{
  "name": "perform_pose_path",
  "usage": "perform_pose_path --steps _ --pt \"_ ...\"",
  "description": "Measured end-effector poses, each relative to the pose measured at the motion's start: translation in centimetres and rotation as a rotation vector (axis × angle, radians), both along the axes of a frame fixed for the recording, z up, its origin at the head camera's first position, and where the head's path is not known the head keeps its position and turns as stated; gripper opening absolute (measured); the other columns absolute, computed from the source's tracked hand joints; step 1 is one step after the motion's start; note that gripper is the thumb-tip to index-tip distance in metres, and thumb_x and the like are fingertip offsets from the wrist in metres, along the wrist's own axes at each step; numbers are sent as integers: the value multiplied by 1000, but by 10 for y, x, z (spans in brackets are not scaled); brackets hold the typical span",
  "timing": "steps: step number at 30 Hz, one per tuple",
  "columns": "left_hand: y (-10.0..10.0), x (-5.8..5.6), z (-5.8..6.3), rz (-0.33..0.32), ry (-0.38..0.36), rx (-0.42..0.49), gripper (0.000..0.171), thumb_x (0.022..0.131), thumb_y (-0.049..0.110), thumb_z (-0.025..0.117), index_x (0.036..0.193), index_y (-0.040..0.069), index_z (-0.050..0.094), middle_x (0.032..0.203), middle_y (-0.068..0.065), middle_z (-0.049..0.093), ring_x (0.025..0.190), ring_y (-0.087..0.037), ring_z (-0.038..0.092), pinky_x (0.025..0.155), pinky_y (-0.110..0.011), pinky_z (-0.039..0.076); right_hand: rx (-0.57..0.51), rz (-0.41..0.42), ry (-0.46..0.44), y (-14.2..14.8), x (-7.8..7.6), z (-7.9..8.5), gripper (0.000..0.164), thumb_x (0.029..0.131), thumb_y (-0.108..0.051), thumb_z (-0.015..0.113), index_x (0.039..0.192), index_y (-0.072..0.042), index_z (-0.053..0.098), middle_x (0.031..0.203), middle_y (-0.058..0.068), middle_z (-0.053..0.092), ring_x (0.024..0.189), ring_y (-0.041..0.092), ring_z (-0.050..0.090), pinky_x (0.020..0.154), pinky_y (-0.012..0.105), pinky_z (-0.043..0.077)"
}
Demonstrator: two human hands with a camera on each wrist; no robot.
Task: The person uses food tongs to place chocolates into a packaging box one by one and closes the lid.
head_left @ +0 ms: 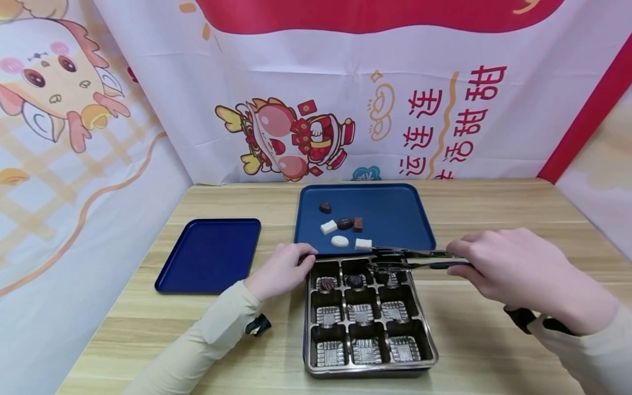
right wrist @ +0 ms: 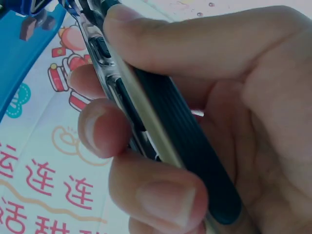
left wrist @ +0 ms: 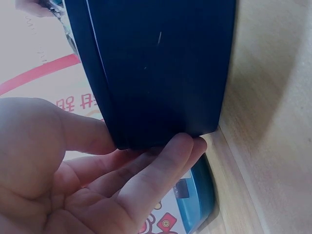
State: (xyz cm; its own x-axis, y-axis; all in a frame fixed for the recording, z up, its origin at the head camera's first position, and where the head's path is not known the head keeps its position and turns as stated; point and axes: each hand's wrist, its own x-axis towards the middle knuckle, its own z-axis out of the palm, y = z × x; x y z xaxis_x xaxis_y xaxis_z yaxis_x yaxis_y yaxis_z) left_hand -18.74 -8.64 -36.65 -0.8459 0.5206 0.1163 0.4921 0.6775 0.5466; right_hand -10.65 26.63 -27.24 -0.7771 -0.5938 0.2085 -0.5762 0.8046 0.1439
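Observation:
A dark box (head_left: 432, 351) with a tray of square compartments stands on the table. My left hand (head_left: 281, 269) holds its far left corner, thumb on one side and fingers on the other. In the left wrist view the box's dark wall (left wrist: 161, 73) fills the upper middle. My right hand (head_left: 523, 269) grips metal tongs (head_left: 415, 253) by their dark handle (right wrist: 185, 141). The tongs' tips are over the box's back row; whether they hold anything cannot be told. A ridged brown chocolate (head_left: 328, 283) and a dark round chocolate (head_left: 354, 281) lie in back-row compartments.
Behind the box, a blue tray (head_left: 395, 208) bears several brown and white chocolates, including a white square one (head_left: 363, 244) near the tongs. A smaller navy tray (head_left: 209, 258) lies to the left. A printed cloth (head_left: 197, 99) hangs along the table's back edge.

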Motion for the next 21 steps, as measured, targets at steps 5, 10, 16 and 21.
perform_pose_path --steps 5,10,16,21 --pt "0 1 1 3 -3 1 22 97 11 51 109 3 67 100 -5 66 72 -9 56 67 -25 45 4 1 28 0 -1 0 23 81 -33 72 75 -28 51 66 -18 38 49 1 38 42 31 33" --pt "0 1 1 4 -8 1 22 97 11 51 109 2 67 98 -4 66 70 -9 56 66 -25 45 -14 -2 83 3 -4 1 22 79 -34 72 76 -27 51 66 -18 39 48 2 38 40 32 32" --pt "0 1 1 5 -3 1 22 97 11 51 109 3 67 97 -3 66 71 -9 55 67 -26 44 -45 -5 129 4 -11 -1 16 80 -35 69 84 -22 60 67 -17 44 45 3 36 38 31 29" --pt "0 0 1 -3 7 -3 22 97 11 51 109 3 67 100 -3 66 74 -9 56 69 -25 44 -89 21 187 6 -24 -8 21 79 -33 69 91 -17 64 68 -14 48 45 6 41 36 31 28"
